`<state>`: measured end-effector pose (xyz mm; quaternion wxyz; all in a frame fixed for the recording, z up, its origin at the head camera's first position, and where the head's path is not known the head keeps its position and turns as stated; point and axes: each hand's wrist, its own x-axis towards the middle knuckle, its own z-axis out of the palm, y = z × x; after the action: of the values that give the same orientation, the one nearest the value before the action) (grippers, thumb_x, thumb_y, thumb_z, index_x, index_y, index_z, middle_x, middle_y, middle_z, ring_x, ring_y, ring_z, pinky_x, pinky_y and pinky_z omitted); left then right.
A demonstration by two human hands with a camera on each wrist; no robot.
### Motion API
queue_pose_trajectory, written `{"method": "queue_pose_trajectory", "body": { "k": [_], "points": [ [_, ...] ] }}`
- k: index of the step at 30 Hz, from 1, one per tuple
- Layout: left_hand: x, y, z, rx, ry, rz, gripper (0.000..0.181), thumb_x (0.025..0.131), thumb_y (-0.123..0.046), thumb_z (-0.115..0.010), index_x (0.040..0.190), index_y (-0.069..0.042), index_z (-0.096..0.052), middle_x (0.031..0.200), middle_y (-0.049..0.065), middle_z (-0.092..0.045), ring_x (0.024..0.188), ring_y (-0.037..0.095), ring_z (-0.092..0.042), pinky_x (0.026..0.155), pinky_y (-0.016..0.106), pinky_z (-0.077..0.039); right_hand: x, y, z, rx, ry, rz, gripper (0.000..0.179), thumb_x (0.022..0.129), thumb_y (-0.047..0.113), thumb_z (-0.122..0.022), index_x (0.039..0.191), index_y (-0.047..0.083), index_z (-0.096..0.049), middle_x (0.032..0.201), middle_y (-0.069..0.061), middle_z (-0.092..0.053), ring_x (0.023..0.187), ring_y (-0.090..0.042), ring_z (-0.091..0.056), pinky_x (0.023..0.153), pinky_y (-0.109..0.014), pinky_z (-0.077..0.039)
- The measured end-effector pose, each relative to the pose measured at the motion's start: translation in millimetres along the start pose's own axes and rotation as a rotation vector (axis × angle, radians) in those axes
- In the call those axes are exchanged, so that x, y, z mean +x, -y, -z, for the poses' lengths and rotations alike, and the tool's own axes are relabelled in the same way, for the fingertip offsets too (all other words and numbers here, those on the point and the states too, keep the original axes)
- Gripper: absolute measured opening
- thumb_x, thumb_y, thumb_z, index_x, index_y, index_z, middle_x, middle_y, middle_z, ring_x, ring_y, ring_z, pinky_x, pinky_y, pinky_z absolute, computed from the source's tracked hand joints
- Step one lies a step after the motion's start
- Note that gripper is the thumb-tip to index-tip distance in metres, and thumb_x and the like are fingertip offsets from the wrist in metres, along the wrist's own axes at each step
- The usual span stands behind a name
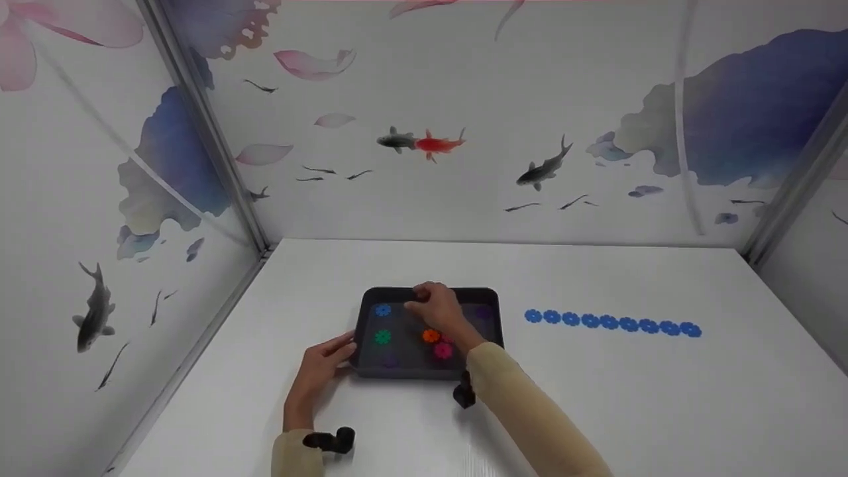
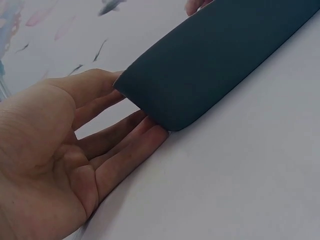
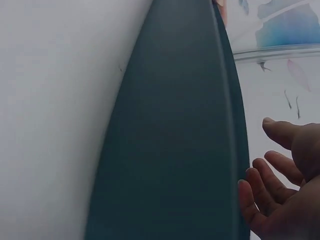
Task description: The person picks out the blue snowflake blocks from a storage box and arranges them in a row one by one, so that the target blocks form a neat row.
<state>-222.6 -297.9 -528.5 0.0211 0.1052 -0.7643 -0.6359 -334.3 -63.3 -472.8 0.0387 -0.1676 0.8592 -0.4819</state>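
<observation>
A dark rectangular tray [image 1: 411,374] lies on the white table with flower-shaped plastic pieces scattered inside. Among them are a blue piece [image 1: 383,309], a green piece [image 1: 383,337], an orange piece [image 1: 431,336] and a pink piece [image 1: 443,350]. My left hand [image 1: 319,366] touches the tray's left side; in the left wrist view its extended fingers rest against the near corner. Over the back half of the tray reaches my right hand [image 1: 438,311], and its forearm crosses the right side. The right wrist view shows its thumb apart from loosely bent fingers, nothing visible between them.
To the right of the tray, several blue flower pieces [image 1: 609,322] form a line on the table [image 1: 662,404]. Dim purple pieces [image 1: 485,311] lie in the tray. White panels [image 1: 490,86] painted with fish and petals stand behind and at both sides.
</observation>
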Motion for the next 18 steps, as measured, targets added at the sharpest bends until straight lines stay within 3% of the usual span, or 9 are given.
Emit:
{"method": "queue_pose_trajectory", "body": {
  "k": [7, 18],
  "points": [
    [-2.1, -3.6, 4.1, 0.034, 0.024, -0.017, 0.044, 0.098, -0.023, -0.066, 0.140, -0.012, -0.060, 0.144, 0.017, -0.058, 0.127, 0.030, -0.061, 0.099, 0.044, -0.056, 6.8, 0.4, -20.7, 0.078, 0.016, -0.056, 0.040, 0.093, 0.020, -0.073, 0.126, -0.002, -0.065, 0.117, -0.018, -0.069, 0.090, -0.022, -0.065, 0.079, -0.034, -0.058],
    [-3.8, -3.3, 5.7, 0.025, 0.056, -0.029, 0.046, 0.095, -0.012, -0.063, 0.141, -0.011, -0.059, 0.143, 0.019, -0.058, 0.120, 0.026, -0.064, 0.095, 0.042, -0.058, 12.4, -2.4, -29.2, 0.035, 0.022, -0.096, 0.042, 0.091, 0.019, -0.075, 0.125, -0.003, -0.065, 0.120, -0.018, -0.069, 0.099, -0.025, -0.067, 0.087, -0.039, -0.058]
  ]
}}
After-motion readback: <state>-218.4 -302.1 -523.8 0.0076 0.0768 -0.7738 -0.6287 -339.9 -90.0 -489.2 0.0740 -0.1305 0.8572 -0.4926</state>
